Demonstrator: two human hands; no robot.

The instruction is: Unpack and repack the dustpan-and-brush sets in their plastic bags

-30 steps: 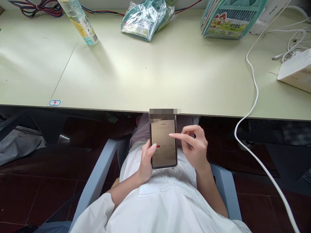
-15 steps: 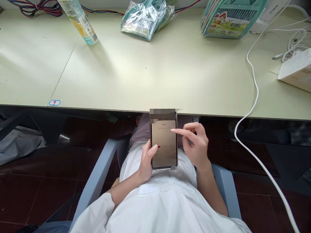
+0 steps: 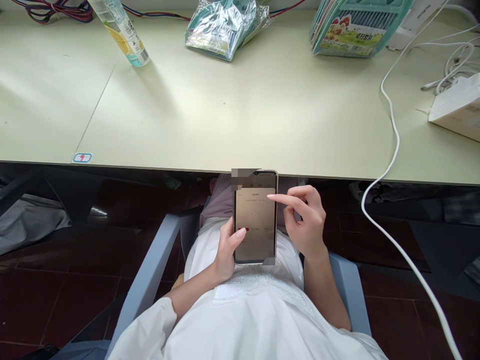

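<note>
A smartphone (image 3: 255, 215) is held upright over my lap, just below the front edge of the table. My left hand (image 3: 228, 250) is wrapped around its lower left side, thumb lying over the screen's edge. The screen shows a pale page with small text and a red mark; the words are too small to read. My right hand (image 3: 308, 217) is to the right of the phone with nothing in it. Its index finger points left, the tip over the upper right of the screen; whether it touches the glass I cannot tell. The other fingers are curled loosely.
On the table (image 3: 210, 135) stand a clear bottle (image 3: 125, 35), a plastic-wrapped green packet (image 3: 225, 30) and a green dustpan-like set (image 3: 356, 30). A white cable (image 3: 393, 130) hangs over the edge at right, near a white box (image 3: 459, 105). Chair armrests (image 3: 157, 260) flank me.
The phone has shifted and turned slightly to the right in my left hand. My right hand has moved a little right and up, its index finger still over the screen.
</note>
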